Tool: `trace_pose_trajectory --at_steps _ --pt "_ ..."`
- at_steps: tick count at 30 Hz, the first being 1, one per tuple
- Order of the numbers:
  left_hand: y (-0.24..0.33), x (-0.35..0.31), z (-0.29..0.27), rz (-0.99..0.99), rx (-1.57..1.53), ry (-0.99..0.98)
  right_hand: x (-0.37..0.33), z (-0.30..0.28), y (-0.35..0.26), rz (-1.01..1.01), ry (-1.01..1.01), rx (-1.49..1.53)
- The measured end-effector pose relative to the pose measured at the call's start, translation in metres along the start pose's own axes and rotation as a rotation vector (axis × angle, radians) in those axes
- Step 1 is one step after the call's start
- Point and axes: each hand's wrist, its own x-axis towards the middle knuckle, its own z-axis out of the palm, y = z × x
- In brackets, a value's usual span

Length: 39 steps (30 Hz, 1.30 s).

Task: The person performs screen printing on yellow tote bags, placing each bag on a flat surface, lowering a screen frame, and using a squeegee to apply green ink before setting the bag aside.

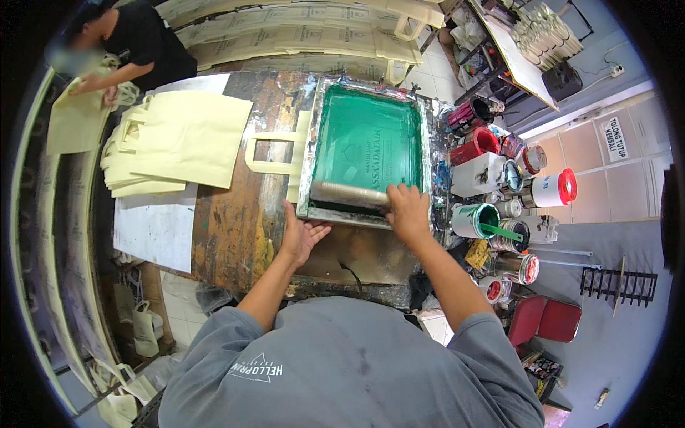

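Note:
A screen printing frame (434,153) with a green ink-covered mesh lies on the worktable. Across its near end rests a long squeegee (349,194), and my right hand (410,210) is closed around its right end. My left hand (303,235) is by the frame's near left corner, palm turned up and fingers stretched out; whether the fingertips touch the frame I cannot tell. From under the frame's left side shows a cream tote bag (294,187) with its handle loop lying to the left. The rest of that bag is hidden by the frame.
Cream tote bags (193,135) are stacked on the paint-stained table (228,228) at left. A person (139,43) at the far left holds another bag. Several ink tubs, including a green one (474,220), crowd the right edge. Bag-covered racks (300,36) stand behind.

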Motion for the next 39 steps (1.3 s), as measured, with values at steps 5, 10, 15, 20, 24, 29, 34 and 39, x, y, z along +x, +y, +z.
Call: trace_pose_trajectory --at_steps 5,10,15,20,24,29,34,39 --pt "0.004 -0.001 0.002 -0.047 0.01 0.034 0.025 0.033 0.014 0.034 0.155 -0.046" --pt "0.006 -0.002 0.006 -0.077 0.046 0.078 0.111 0.058 0.042 0.028 0.289 -0.082" --pt "-0.001 0.007 -0.007 -0.101 0.032 0.095 0.19 0.068 0.072 0.055 0.272 -0.094" --pt "-0.008 0.02 -0.015 -0.13 0.06 0.125 0.243 0.056 0.096 0.113 0.182 -0.077" --pt "0.036 0.024 -0.03 -0.744 0.648 0.127 0.252 0.029 0.124 0.072 0.148 -0.065" --pt "0.092 0.085 0.043 0.671 1.48 0.25 0.278 0.049 0.126 0.11 0.143 -0.148" --pt "0.174 0.23 0.149 1.519 1.716 0.06 0.291 0.051 0.113 0.01 0.137 -0.127" --pt "0.165 0.286 0.16 0.994 2.175 0.197 0.286 0.046 0.119 -0.158 0.131 -0.055"
